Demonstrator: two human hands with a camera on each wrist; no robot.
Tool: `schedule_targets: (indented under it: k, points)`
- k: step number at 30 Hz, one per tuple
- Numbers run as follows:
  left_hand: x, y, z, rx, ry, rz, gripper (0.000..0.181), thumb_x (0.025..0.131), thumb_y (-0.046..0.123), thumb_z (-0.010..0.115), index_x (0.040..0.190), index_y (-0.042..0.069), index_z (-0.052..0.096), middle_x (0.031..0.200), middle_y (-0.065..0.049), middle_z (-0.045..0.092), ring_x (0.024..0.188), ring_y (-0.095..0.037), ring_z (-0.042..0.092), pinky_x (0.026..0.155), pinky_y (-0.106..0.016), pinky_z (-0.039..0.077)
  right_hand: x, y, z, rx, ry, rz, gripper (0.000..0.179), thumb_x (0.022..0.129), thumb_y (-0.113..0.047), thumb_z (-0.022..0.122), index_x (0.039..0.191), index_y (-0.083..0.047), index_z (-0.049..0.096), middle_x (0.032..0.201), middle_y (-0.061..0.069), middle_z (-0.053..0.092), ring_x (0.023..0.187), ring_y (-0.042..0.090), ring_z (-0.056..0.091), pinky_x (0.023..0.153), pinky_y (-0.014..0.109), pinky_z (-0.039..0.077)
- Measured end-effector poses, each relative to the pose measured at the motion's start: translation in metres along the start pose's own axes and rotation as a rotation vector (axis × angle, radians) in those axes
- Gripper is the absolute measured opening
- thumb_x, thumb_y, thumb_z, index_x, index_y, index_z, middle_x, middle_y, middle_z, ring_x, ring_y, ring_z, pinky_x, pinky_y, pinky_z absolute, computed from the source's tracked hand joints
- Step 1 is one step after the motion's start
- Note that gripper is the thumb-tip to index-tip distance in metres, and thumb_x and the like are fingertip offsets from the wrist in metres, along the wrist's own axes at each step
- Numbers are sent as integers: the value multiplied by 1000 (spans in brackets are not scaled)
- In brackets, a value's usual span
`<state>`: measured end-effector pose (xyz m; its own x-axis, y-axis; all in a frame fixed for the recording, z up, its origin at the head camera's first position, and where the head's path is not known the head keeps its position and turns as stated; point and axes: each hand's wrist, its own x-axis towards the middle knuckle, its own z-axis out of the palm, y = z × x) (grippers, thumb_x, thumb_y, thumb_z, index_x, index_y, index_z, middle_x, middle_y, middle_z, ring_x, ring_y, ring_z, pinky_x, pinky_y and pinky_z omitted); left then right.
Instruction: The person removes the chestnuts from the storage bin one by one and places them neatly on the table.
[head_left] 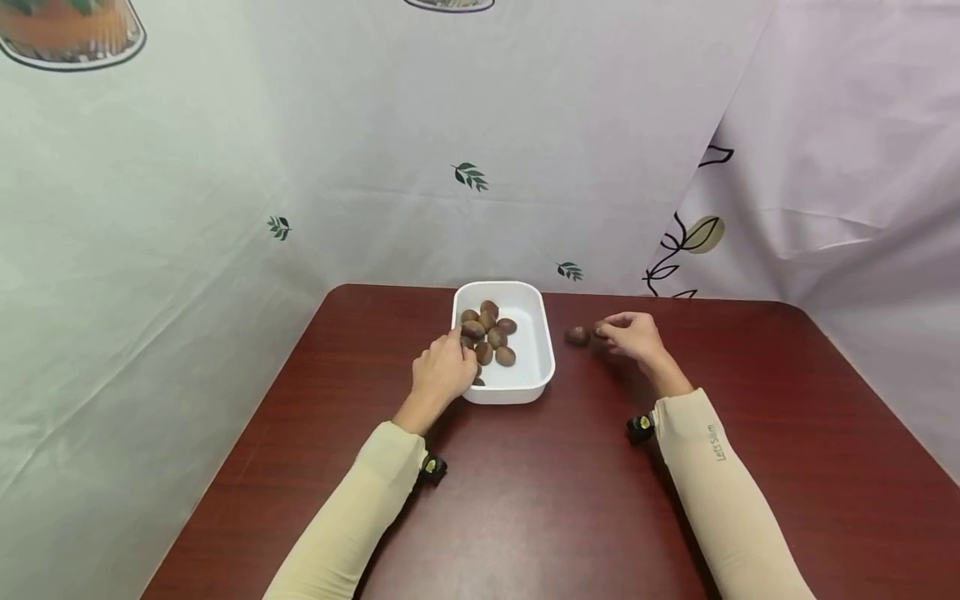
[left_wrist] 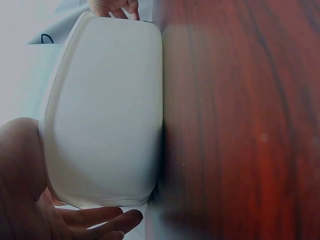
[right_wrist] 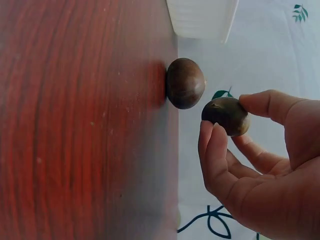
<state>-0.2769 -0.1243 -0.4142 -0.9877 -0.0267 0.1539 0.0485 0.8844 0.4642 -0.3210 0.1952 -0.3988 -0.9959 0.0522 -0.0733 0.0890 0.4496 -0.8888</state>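
A white plastic tub [head_left: 531,350] stands on the table with several brown, egg-shaped passion fruits [head_left: 506,357] inside, mostly toward its left half. My left hand [head_left: 442,367] grips the tub's left wall over the rim; the left wrist view shows its fingers along the outside of the tub. To the right of the tub, my right hand [head_left: 632,335] pinches one passion fruit [right_wrist: 226,116] between thumb and fingertips, just above the table. Another smooth brown passion fruit [right_wrist: 185,83] lies on the table between that hand and the tub.
The reddish-brown wooden table [head_left: 510,483] has rounded far corners. White cloth [head_left: 375,208] printed with leaves hangs behind it and along the sides. The tub is near the table's far edge.
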Motion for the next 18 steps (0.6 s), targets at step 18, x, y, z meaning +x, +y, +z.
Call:
schedule_targets:
  k: [18]
  points:
    - [-1, -1, 0, -2, 9, 3, 55, 94, 29, 48, 146, 11, 49, 123, -13, 65, 103, -38, 65, 83, -56, 50, 13, 4, 5, -66, -53, 69, 38, 94, -7, 59, 126, 13, 56, 109, 19, 62, 88, 20, 62, 74, 30, 57]
